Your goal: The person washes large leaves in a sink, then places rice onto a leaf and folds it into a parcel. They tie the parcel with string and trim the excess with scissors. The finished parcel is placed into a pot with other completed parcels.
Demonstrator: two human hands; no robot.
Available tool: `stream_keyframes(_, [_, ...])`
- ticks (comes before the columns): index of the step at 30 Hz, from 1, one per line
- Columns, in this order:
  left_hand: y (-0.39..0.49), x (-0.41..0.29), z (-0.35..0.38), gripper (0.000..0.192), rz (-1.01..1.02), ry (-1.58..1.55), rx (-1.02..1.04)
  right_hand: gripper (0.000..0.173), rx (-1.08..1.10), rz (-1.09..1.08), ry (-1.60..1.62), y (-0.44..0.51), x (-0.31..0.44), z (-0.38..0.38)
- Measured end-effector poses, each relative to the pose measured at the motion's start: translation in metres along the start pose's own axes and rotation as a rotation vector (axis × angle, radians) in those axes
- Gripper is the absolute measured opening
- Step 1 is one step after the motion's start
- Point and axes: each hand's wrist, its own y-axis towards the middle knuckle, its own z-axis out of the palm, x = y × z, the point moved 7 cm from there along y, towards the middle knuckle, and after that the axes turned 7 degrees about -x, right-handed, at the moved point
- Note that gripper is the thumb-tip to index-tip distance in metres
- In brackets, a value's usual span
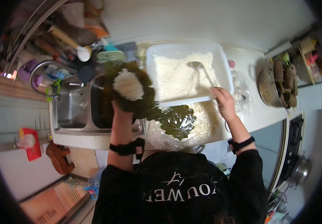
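Observation:
My left hand (119, 107) supports a broad dark green leaf (133, 105) from below. A heap of white rice (128, 84) lies on that leaf, and the leaf hides most of my fingers. In my right hand (224, 103) is the handle of a metal ladle (195, 65). The ladle's bowl is over the rice (175, 81) in a white plastic tub (225, 67); whether it touches the grains I cannot tell. Another wet green leaf (179, 123) lies in front of the tub, on a clear plastic bag (163, 137) of pale contents.
A double steel sink (70, 112) is at the left, with utensils such as a white spoon (83, 54) behind it. On the right of the counter (264, 119) stands a metal pot (264, 85) holding several dark wrapped bundles (288, 77). A crumpled plastic bag (242, 89) sits beside the tub.

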Motion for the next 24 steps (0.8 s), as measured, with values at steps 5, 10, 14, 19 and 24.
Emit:
stream_keyframes(5, [-0.021,-0.022,0.01,0.059,0.027,0.179,0.192,0.046,0.153,-0.149,-0.064,-0.017,0.008,0.014])
stream_keyframes(10, [-0.011,-0.03,0.002,0.056,0.103,0.572,0.098,0.037,0.02,0.035,-0.038,-0.04,-0.02,-0.019])
stream_keyframes(14, [-0.015,-0.037,-0.001,0.046,0.104,0.676,-0.038,0.039,-0.058,0.525,-0.195,-0.081,-0.135,-0.058])
stream_keyframes(19, [-0.027,-0.033,0.003,0.046,0.129,0.764,0.003,0.047,0.255,0.632,-0.256,-0.108,-0.223,-0.036])
stream_keyframes(24, [-0.027,-0.037,-0.004,0.045,-0.041,0.282,-0.155,0.05,-0.095,0.679,-0.198,-0.079,-0.236,-0.049])
